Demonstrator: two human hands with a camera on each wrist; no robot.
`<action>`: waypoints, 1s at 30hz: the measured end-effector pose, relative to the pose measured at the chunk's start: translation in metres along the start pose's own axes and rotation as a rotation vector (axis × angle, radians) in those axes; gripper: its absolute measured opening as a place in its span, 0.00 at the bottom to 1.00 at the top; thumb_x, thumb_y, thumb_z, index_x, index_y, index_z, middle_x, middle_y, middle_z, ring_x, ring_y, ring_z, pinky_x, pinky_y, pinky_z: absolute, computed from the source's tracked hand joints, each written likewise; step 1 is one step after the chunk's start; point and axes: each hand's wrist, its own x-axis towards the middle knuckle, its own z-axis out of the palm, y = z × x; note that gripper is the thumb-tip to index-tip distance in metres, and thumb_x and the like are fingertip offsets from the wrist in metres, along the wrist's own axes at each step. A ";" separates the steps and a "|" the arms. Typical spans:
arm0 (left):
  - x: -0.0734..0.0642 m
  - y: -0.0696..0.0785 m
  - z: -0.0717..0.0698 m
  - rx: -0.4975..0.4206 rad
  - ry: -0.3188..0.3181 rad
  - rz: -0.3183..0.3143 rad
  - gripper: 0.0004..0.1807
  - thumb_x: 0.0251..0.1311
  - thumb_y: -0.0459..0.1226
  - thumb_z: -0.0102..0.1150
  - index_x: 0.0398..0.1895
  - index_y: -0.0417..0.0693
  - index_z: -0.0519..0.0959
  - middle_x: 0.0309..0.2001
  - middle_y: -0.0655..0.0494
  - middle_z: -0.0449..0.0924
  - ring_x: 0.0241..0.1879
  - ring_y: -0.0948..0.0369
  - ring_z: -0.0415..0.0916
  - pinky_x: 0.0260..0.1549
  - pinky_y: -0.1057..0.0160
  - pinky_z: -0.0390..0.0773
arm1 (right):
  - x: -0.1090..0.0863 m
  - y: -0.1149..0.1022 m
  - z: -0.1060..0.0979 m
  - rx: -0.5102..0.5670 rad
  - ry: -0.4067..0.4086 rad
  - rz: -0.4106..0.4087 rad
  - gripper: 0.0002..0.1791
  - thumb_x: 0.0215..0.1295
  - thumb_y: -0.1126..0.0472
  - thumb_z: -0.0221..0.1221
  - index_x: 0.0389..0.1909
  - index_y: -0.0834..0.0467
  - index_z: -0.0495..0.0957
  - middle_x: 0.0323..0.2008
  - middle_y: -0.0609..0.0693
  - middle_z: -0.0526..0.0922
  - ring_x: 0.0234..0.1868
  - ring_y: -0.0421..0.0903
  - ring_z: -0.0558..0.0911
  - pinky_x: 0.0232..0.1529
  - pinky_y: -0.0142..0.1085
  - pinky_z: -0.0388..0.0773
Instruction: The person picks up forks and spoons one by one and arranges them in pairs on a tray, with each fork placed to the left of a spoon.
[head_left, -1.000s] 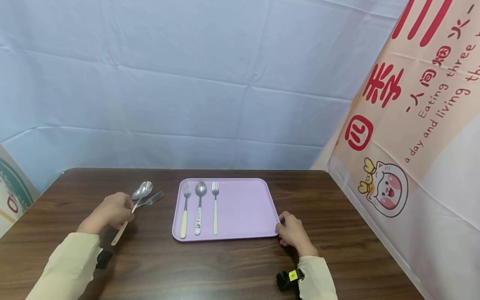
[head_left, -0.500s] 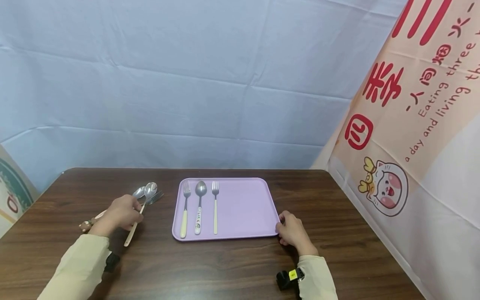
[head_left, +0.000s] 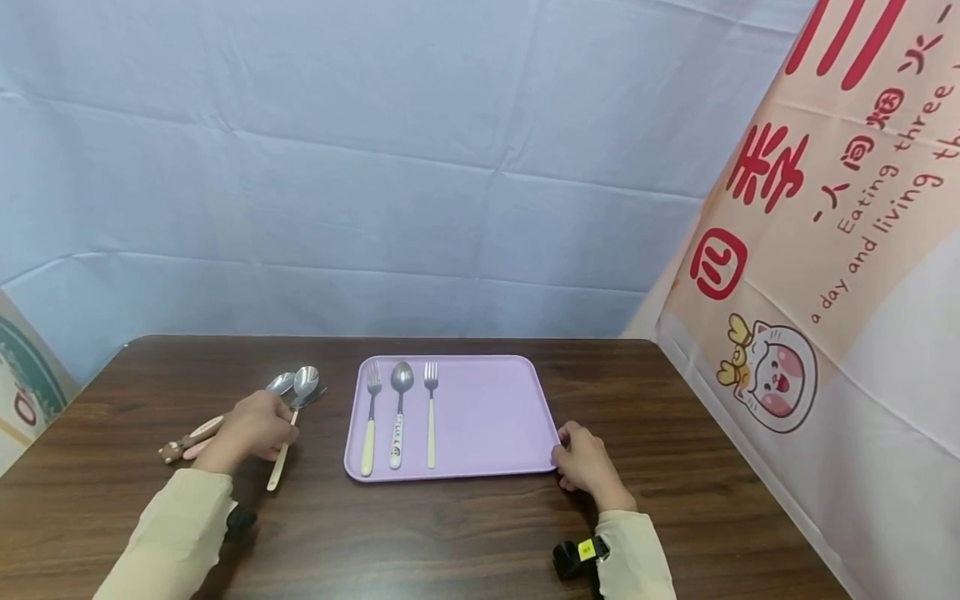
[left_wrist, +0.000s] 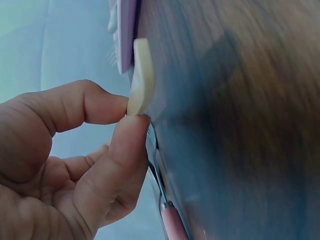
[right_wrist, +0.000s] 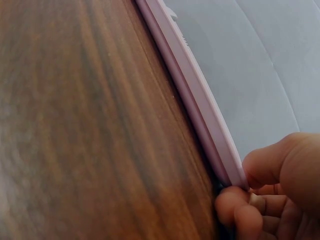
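In the head view, my left hand (head_left: 258, 425) pinches the cream handle of a spoon (head_left: 306, 382) between thumb and finger. The left wrist view shows the tip of that spoon's handle (left_wrist: 143, 75) sticking up past the fingertips. Just beyond the hand lies another spoon (head_left: 280, 383), partly covered. Two handles emerge behind the wrist: a brown bear-shaped one (head_left: 172, 451) and a pink one (head_left: 197, 450). My right hand (head_left: 588, 462) grips the near right corner of the lilac tray (head_left: 487, 417), thumb above and fingers beneath its rim (right_wrist: 205, 107).
On the tray's left half lie a yellow-handled fork (head_left: 368, 446), a spoon with a patterned white handle (head_left: 397, 433) and a cream-handled fork (head_left: 431, 425), side by side. A pale cloth (head_left: 375, 208) hangs behind the brown wooden table (head_left: 420, 542).
My left hand has moved right with the spoon, toward the tray, uncovering the brown and pink handles behind it. The right hand and the tray have stayed put.
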 end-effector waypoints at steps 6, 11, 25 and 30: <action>0.004 0.006 0.008 -0.030 0.022 -0.005 0.05 0.41 0.27 0.57 0.18 0.39 0.71 0.16 0.52 0.70 0.12 0.62 0.72 0.15 0.63 0.77 | 0.001 -0.001 0.002 0.005 -0.009 -0.001 0.10 0.58 0.71 0.51 0.42 0.68 0.69 0.17 0.54 0.72 0.12 0.45 0.75 0.14 0.36 0.74; 0.011 0.015 0.016 -0.056 0.025 0.003 0.09 0.42 0.26 0.57 0.13 0.42 0.69 0.13 0.54 0.68 0.11 0.63 0.71 0.14 0.64 0.77 | 0.001 -0.001 0.001 0.004 -0.004 0.003 0.10 0.58 0.71 0.51 0.42 0.68 0.69 0.17 0.55 0.72 0.13 0.45 0.74 0.15 0.36 0.74; 0.017 0.044 0.030 -0.097 0.025 -0.018 0.07 0.41 0.26 0.58 0.15 0.40 0.70 0.14 0.52 0.70 0.12 0.61 0.72 0.16 0.63 0.78 | 0.001 0.002 0.003 0.008 -0.005 -0.003 0.11 0.57 0.71 0.51 0.42 0.68 0.69 0.17 0.54 0.72 0.12 0.45 0.75 0.14 0.36 0.74; 0.021 0.055 0.037 -0.112 0.023 -0.029 0.03 0.40 0.26 0.57 0.18 0.37 0.73 0.15 0.52 0.71 0.13 0.61 0.73 0.16 0.64 0.78 | 0.002 0.002 0.002 0.015 0.002 -0.008 0.11 0.57 0.71 0.51 0.41 0.68 0.69 0.16 0.54 0.72 0.12 0.45 0.75 0.13 0.37 0.74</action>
